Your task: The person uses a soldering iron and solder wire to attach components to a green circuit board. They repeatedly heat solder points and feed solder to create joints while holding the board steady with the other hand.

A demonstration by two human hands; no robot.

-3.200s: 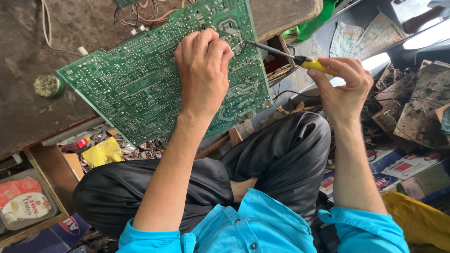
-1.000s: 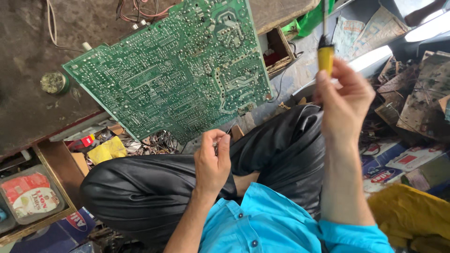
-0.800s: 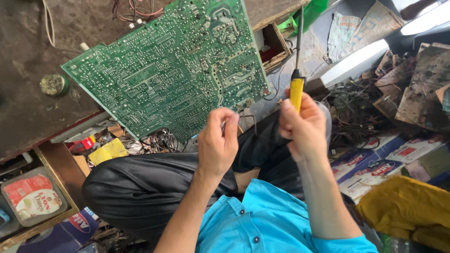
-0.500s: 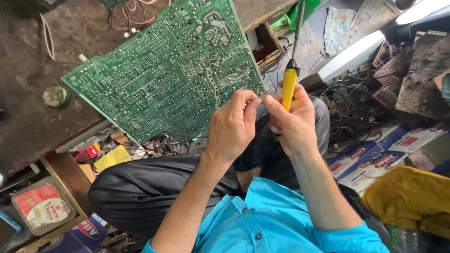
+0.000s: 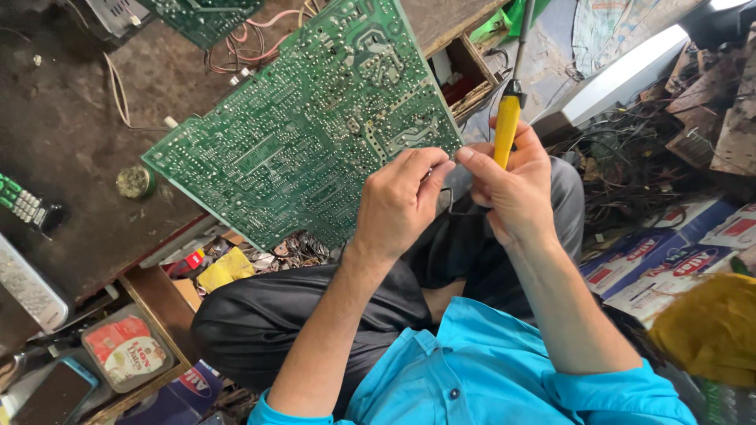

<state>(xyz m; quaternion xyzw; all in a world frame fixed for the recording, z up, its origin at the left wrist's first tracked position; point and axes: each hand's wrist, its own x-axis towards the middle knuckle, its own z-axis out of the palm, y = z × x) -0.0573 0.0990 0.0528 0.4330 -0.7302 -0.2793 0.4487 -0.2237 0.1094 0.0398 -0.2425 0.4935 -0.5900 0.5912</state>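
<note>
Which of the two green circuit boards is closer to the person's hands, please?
The large green circuit board lying slantwise mid-frame; the left hand is at its lower edge. The other board is cut off by the frame's top edge.

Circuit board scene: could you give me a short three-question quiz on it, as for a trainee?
1. True or false: the right hand holds a yellow-handled tool.
2. The circuit board is: A red, B green, C blue?
3. Which hand has its fingertips at the board's lower corner?

Key: 1 true. 2 B. 3 the left hand, close by the right hand's fingers.
</note>
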